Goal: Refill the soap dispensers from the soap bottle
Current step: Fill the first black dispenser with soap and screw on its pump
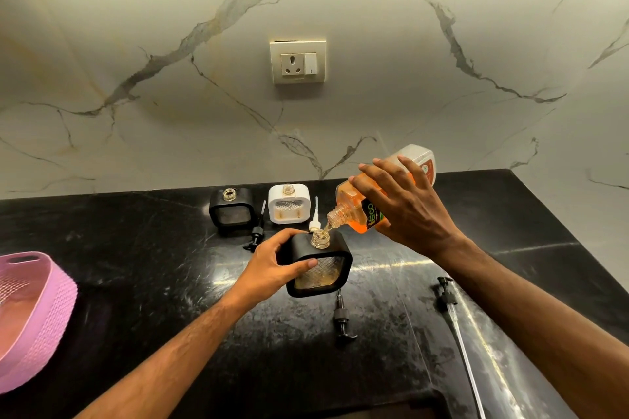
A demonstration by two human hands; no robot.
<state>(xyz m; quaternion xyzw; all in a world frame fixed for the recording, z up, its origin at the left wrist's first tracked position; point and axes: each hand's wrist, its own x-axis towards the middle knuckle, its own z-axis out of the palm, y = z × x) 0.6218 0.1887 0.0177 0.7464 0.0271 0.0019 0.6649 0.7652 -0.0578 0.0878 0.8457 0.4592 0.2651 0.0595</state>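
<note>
Soap bottle tipped, right fingers wrapped around it, left fingers gripping dispenser

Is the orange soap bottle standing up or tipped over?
Tipped. The right hand holds the soap bottle slanted, mouth down over the dispenser.

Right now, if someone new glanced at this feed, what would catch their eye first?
The tilted soap bottle of orange liquid, held by the right hand, pours into the open neck of the black dispenser, which the left hand steadies at centre. Behind them stand a second black dispenser and a white dispenser, both uncapped. A pink basket sits at the far left.
</note>
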